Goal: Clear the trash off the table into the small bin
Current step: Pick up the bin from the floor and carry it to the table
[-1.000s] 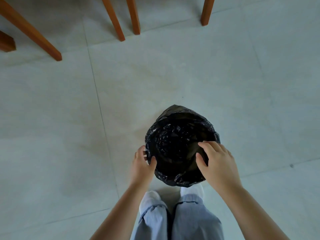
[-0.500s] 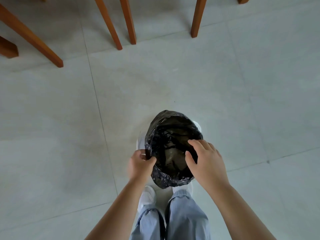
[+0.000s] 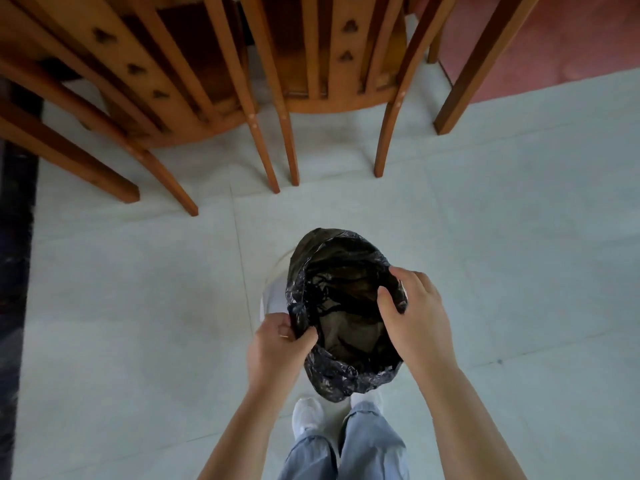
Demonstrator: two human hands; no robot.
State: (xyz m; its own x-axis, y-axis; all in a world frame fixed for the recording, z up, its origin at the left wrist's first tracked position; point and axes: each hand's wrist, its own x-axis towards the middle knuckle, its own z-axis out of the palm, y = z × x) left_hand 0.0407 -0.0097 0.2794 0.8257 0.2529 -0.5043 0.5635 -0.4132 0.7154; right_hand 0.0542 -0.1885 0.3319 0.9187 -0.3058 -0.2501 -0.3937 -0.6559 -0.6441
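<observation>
A small white bin (image 3: 272, 296) lined with a black plastic bag (image 3: 346, 372) is held up above the pale tiled floor, tilted so its mouth faces me. My left hand (image 3: 277, 348) grips the bag-covered rim on the near left, thumb over the edge. On the right side my right hand (image 3: 415, 320) grips the rim, its thumb inside the bag. The bag's inside looks dark with nothing plain to see in it. No table top or trash shows.
Wooden chairs (image 3: 194, 81) with slatted backs stand just ahead, their legs (image 3: 287, 150) planted on the tiles. A reddish floor area (image 3: 554, 46) lies at the back right, a dark strip (image 3: 17, 271) along the left. My feet (image 3: 308, 417) are below the bin.
The bin has come up off the floor in both hands and tilted toward me. The view has swung forward, so the chairs now fill the top.
</observation>
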